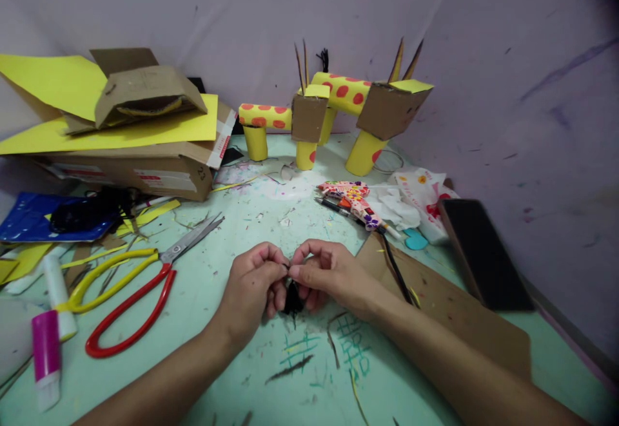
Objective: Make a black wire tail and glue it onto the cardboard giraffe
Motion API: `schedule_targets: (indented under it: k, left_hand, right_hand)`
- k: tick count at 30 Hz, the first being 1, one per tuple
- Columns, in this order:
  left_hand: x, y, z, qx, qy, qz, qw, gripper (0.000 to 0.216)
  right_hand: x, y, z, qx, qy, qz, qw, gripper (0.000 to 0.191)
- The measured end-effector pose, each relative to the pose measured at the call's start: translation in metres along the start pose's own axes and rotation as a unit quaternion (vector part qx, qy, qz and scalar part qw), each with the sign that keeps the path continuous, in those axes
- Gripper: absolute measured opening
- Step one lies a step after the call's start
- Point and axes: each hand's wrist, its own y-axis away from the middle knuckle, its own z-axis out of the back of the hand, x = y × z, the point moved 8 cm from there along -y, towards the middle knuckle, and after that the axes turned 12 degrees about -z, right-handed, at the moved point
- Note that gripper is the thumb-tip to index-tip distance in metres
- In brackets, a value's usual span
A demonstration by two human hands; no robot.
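Note:
A small black yarn tassel (293,300) hangs between my hands, low over the table's middle. My left hand (256,284) pinches at its top with thumb and forefinger. From the other side my right hand (325,274) pinches at the same spot, the fingertips of both hands nearly meeting. The knot or strand under the fingertips is too small to make out. Beyond my hands stand two cardboard animals with yellow tube bodies, red spots and box heads: a smaller one (308,118) and a larger one (394,110). A black tassel (323,60) sticks up at the larger one's rear.
Open scissors (164,261) and glue sticks (47,348) lie left. A cardboard box (169,165) bearing yellow sheets stands behind, near black yarn (91,210) on a blue packet. At right are a flowered glue gun (353,197), a cardboard sheet (464,316) and a phone (483,252).

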Motion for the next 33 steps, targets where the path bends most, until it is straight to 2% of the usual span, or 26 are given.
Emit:
schedule_targets:
  k: [5, 11, 17, 25, 28, 33]
  left_hand:
    - [0.0009, -0.0003, 0.0009, 0.0, 0.0, -0.001, 1.0, 0.005]
    - [-0.0006, 0.0006, 0.0022, -0.016, 0.023, -0.003, 1.0, 0.003]
    - [0.0006, -0.0002, 0.0005, -0.006, -0.015, 0.003, 1.0, 0.006]
    - [0.0002, 0.0002, 0.0006, -0.016, 0.009, 0.005, 1.0, 0.005]
    - [-0.0007, 0.0, 0.0005, -0.016, 0.009, 0.006, 1.0, 0.005]
    - [-0.0006, -0.0008, -0.0009, -0.003, -0.034, 0.002, 0.999, 0.005]
  right_hand:
    - [-0.006, -0.0036, 0.0015, -0.004, -0.035, -0.021, 0.999, 0.013]
    - [-0.0063, -0.0044, 0.0028, 0.01, -0.09, -0.03, 0.995, 0.018]
    - [0.0005, 0.0005, -0.0004, -0.006, 0.01, 0.009, 1.0, 0.027]
    - [-0.0079, -0.0038, 0.0011, 0.006, -0.039, -0.018, 0.999, 0.009]
    - [-0.0051, -0.0011, 0.0012, 0.012, -0.047, -0.012, 0.999, 0.011]
    - [-0.0008, 0.0002, -0.0018, 0.001, 0.014, 0.004, 1.0, 0.018]
